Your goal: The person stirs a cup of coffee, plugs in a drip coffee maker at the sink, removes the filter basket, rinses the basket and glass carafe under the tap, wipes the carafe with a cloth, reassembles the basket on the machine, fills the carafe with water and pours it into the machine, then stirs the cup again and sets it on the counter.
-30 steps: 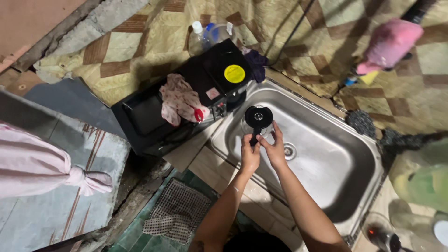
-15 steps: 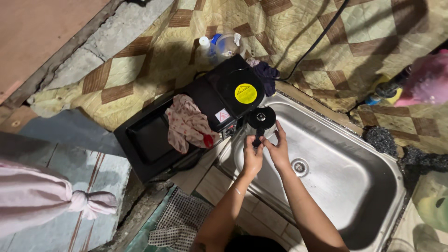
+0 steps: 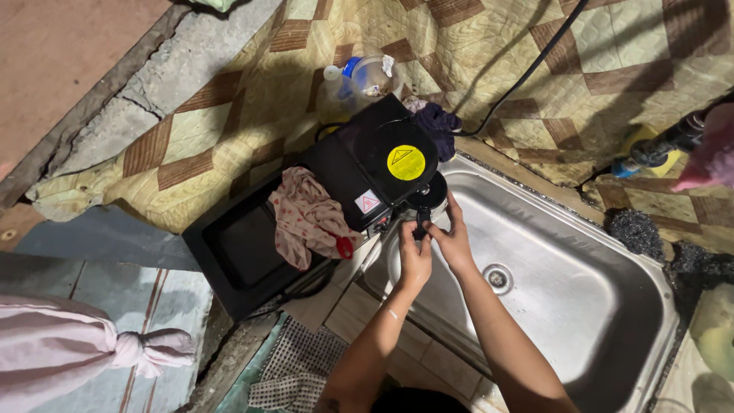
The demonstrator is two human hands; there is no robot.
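Note:
My left hand (image 3: 414, 262) and my right hand (image 3: 454, 243) meet over the near-left corner of the steel sink (image 3: 589, 306). Together they grip the short handle of a small black round piece (image 3: 430, 196). The piece is partly hidden under the edge of a black appliance with a yellow round label (image 3: 380, 163). The appliance lies on the counter left of the sink, and a patterned pink cloth (image 3: 309, 220) is draped over it.
The sink drain (image 3: 498, 278) is just right of my hands. A plastic bottle (image 3: 365, 76) and a dark cloth (image 3: 438, 122) sit behind the appliance, with a black cable (image 3: 527, 73) on the patterned wall covering. A checked rag (image 3: 294, 367) hangs below the counter; a pink tied bundle (image 3: 69, 352) lies at the far left.
Both hands have carried the black round piece from over the sink towards the appliance, so it now sits partly under its edge. The view has shifted right.

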